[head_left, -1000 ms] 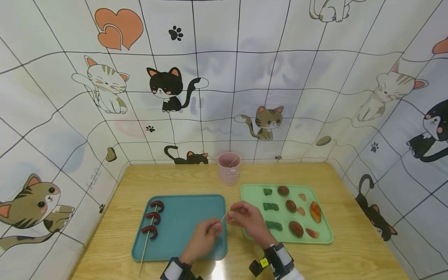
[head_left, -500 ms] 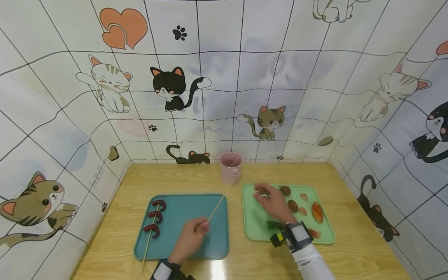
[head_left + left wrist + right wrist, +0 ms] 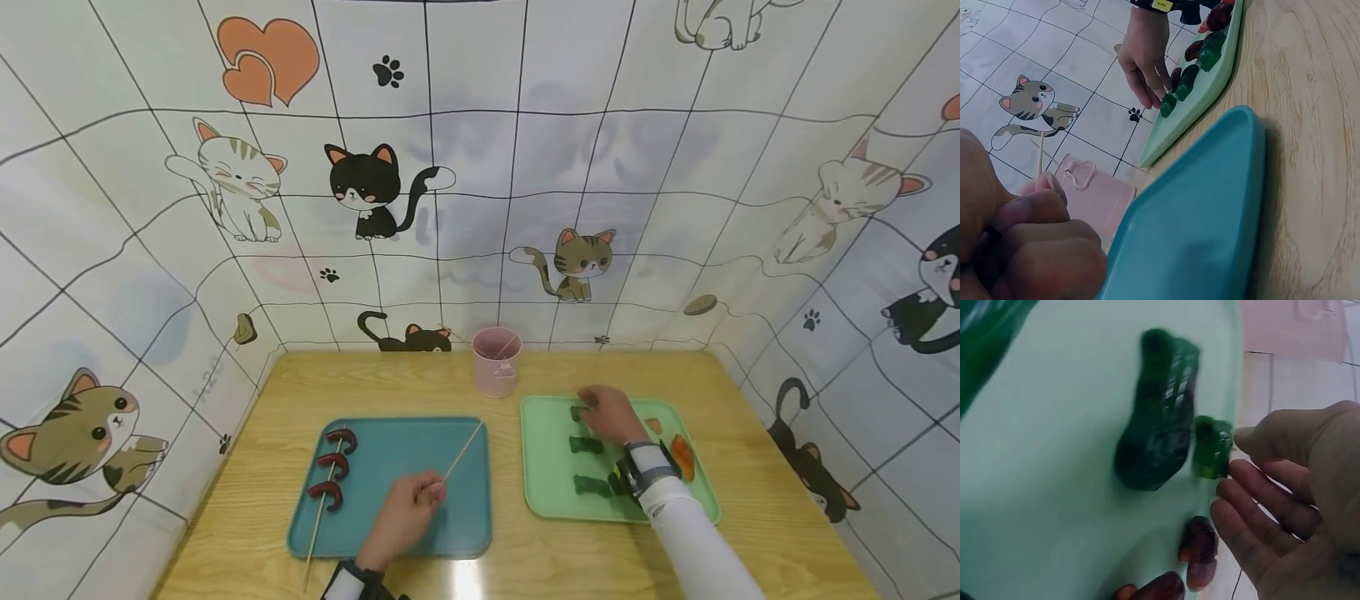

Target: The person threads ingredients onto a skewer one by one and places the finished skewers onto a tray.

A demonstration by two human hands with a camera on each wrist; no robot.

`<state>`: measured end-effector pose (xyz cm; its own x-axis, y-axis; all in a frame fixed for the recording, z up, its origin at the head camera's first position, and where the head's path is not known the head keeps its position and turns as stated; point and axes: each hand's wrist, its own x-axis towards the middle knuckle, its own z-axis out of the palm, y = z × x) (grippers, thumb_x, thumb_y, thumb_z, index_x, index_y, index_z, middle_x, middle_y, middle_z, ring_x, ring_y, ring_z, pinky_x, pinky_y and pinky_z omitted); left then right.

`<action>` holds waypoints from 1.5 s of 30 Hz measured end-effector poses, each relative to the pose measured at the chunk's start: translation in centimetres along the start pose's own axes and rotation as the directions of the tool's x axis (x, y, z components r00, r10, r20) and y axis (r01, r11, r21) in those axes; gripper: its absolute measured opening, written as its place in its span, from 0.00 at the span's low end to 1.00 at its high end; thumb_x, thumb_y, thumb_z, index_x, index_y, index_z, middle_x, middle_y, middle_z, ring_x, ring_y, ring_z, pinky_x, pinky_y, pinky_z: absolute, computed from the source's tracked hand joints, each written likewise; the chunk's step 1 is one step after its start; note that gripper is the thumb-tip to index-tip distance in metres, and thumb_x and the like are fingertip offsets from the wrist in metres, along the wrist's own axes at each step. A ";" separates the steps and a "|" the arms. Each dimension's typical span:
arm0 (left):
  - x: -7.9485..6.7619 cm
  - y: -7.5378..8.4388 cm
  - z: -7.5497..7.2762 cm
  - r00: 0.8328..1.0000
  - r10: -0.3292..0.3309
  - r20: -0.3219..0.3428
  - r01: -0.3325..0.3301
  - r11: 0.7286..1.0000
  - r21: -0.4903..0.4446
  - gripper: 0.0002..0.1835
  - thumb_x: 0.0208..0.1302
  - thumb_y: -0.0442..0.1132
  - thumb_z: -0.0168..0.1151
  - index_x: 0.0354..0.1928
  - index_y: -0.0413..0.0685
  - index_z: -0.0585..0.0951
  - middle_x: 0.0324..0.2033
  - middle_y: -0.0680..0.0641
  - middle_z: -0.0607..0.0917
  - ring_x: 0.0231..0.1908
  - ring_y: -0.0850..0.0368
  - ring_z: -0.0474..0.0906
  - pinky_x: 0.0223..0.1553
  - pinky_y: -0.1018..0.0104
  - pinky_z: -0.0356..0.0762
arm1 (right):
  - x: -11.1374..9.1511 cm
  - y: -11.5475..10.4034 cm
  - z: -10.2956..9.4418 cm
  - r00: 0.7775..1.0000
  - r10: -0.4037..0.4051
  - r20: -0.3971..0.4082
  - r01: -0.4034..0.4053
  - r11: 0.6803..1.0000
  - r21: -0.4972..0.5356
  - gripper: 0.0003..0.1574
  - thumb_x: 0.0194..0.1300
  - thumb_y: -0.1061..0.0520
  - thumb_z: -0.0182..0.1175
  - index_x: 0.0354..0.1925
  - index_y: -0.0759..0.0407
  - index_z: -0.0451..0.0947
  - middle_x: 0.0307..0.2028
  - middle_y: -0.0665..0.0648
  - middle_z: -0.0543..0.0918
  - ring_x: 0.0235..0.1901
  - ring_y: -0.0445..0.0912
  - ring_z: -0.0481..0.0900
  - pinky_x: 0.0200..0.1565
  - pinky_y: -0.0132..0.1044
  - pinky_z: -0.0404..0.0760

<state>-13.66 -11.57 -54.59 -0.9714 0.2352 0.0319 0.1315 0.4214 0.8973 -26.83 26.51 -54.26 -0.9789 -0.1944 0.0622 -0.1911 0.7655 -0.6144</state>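
Note:
My left hand (image 3: 408, 508) pinches a thin wooden skewer (image 3: 463, 450), its bare end pointing up and away over the blue tray (image 3: 382, 446). The right hand (image 3: 611, 415) reaches over the back of the light green tray (image 3: 543, 500). In the right wrist view, its thumb and fingers stand apart beside the smallest glossy green piece (image 3: 1212, 449); whether the thumb touches it I cannot tell. Larger green pieces (image 3: 587, 445) lie nearer me. Dark brown oval pieces (image 3: 1199, 540) show in the right wrist view and are mostly hidden by the right arm in the head view.
Another skewer carrying three dark red curved pieces (image 3: 326, 494) lies along the blue tray's left side, its end over the front edge. A pink bucket (image 3: 495, 371) with a stick inside stands behind the trays. An orange piece (image 3: 682, 457) lies at the green tray's right.
My right hand has left the skewer and moved right, over the green tray to its back. The left hand has shifted slightly left and down, still holding the skewer.

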 end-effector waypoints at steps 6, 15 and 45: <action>-0.1 0.1 0.1 0.999 -0.035 0.038 0.035 0.999 -0.016 0.14 0.76 0.30 0.51 0.29 0.35 0.78 0.19 0.54 0.67 0.20 0.67 0.62 0.25 0.72 0.61 | 0.7 0.7 0.7 0.998 -0.068 0.008 0.068 0.990 -0.122 0.22 0.59 0.69 0.67 0.53 0.71 0.83 0.50 0.70 0.86 0.50 0.63 0.84 0.55 0.57 0.82; -0.2 0.4 0.3 0.997 -0.047 0.064 0.046 0.999 0.006 0.15 0.77 0.34 0.53 0.29 0.34 0.78 0.18 0.54 0.67 0.20 0.66 0.63 0.26 0.72 0.62 | 0.9 0.2 1.1 0.997 -0.082 0.013 0.083 0.981 -0.178 0.16 0.60 0.67 0.70 0.48 0.68 0.85 0.41 0.64 0.87 0.43 0.58 0.85 0.49 0.54 0.83; -0.3 3.9 -0.3 0.991 0.016 0.134 -0.021 0.999 0.034 0.16 0.79 0.40 0.53 0.28 0.48 0.78 0.20 0.55 0.69 0.21 0.66 0.64 0.27 0.71 0.63 | -2.4 -6.5 -0.4 0.991 0.133 -0.020 -0.090 0.768 0.634 0.33 0.72 0.38 0.61 0.61 0.60 0.80 0.54 0.62 0.85 0.49 0.46 0.86 0.55 0.41 0.84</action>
<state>-12.90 -10.29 -50.94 -0.9340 0.3571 -0.0127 0.1586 0.4461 0.8808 -23.25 22.20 -50.10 -0.9969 -0.0789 -0.0042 -0.0131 0.2163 -0.9762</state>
